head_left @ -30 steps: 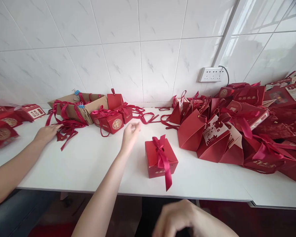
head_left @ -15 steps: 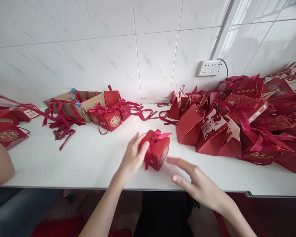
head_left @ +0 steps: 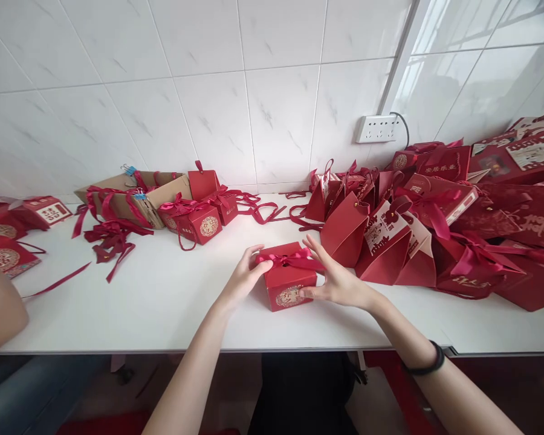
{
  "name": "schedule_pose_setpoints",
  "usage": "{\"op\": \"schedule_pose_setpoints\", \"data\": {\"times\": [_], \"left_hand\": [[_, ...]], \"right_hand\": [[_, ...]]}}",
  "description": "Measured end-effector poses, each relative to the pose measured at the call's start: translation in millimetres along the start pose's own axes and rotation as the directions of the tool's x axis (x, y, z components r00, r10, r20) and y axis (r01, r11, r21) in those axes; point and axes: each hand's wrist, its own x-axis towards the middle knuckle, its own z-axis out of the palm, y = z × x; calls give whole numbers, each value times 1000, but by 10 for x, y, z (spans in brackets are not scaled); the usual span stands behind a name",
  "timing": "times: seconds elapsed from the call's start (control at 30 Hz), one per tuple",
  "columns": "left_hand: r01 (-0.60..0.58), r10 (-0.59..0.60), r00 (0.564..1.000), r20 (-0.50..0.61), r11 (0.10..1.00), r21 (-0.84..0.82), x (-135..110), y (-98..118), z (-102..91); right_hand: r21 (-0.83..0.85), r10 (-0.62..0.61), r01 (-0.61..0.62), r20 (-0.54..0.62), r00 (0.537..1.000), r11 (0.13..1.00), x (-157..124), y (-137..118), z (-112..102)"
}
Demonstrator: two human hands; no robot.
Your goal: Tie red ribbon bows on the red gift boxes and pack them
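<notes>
A small red gift box [head_left: 288, 285] with a red ribbon bow on top stands on the white table [head_left: 163, 302], gold emblem facing me. My left hand [head_left: 243, 279] grips its left side with curled fingers. My right hand [head_left: 338, 283] holds its right side, thumb on the front corner and fingers spread behind. A black band sits on my right wrist.
A heap of red gift bags and boxes [head_left: 435, 223] fills the table's right. Other red boxes [head_left: 204, 223], an open cardboard box [head_left: 136, 193] and loose red ribbons [head_left: 113, 235] lie at the back left. Another person's arm [head_left: 0, 308] shows at the far left. A wall socket [head_left: 379, 128] hangs behind.
My left hand came back from the far boxes to the ribboned box. The box was turned so its emblem faces me, and my right hand closed onto its right side.
</notes>
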Motion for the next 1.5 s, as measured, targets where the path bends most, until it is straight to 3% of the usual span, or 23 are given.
{"op": "schedule_pose_setpoints", "data": {"times": [0.07,0.13,0.23,0.33,0.43,0.57,0.7,0.77,0.83,0.9,1.03,1.1,1.2,1.4,1.5], "left_hand": [[-10,12,984,178,1000,-12,91,45,-22],[-12,6,973,231,1000,24,155,84,-40],[-77,67,995,73,986,149,201,103,-54],[-170,203,974,-97,946,275,248,105,-54],[-194,244,957,-155,940,281,325,137,-45],[-160,177,983,-43,950,267,356,188,-75],[-250,162,960,227,862,440,266,202,-220],[-225,130,965,228,856,465,278,217,-308],[-167,154,986,65,903,395,381,238,-360],[-165,187,980,-63,952,257,556,248,-345],[-219,217,974,66,975,28,870,182,-147],[-210,212,971,107,977,-33,912,119,-36],[-160,168,982,84,982,-100,857,43,63],[-158,162,985,55,985,-63,742,50,69],[-167,169,984,56,985,-51,740,72,62]], "right_hand": [[-27,-9,11,89,996,1000,51,-9,-58],[-85,-33,41,102,994,996,67,-23,-86],[-177,-113,107,-24,993,978,113,14,-75],[-260,-194,146,-169,966,954,279,132,-64],[-291,-239,170,-221,945,941,537,264,-86],[-242,-247,192,-218,944,951,789,383,-86],[-151,-250,217,-248,936,964,788,441,-58],[-166,-259,227,-213,942,960,742,441,-69],[-184,-269,238,-165,949,954,703,424,-94],[-173,-268,244,-134,954,954,683,404,-121],[-149,-233,215,-120,965,965,669,399,-143],[-149,-221,202,-125,967,968,660,411,-131],[-136,-182,162,-147,972,977,645,418,-95],[-3,-165,166,-102,981,986,582,320,-109],[140,-50,72,-152,987,988,520,212,-193]]}}
